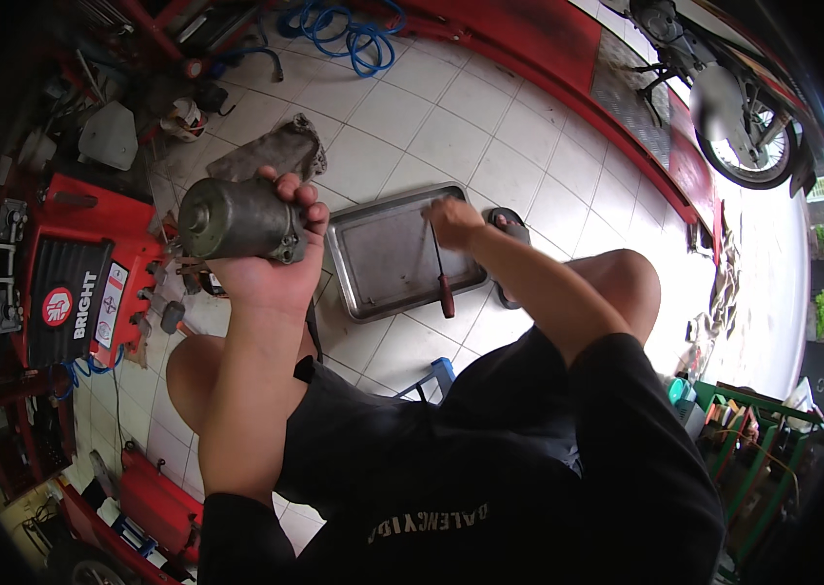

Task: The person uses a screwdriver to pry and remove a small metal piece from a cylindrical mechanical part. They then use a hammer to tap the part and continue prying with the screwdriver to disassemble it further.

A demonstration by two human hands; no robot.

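My left hand (275,263) is raised, its fingers wrapped round a dull grey metal cylinder (236,222) that looks like an electric motor. A rounded boss stands out at its left end, and a flange shows by my palm. Over the right part of a shallow metal tray (373,258), my right hand (453,224) has its fingers curled together. Anything they pinch is too small or hidden to make out. A screwdriver (447,297) slants over the tray's near right side, red handle toward me. Its thin shaft runs up close under my right hand.
Beyond my left hand, a grey cast metal housing (271,151) lies on the tiled floor. A red and black machine (80,283) stands at left. Blue hose (349,39) coils at the back. A motorcycle wheel (753,146) is at far right, a green rack (763,458) at near right.
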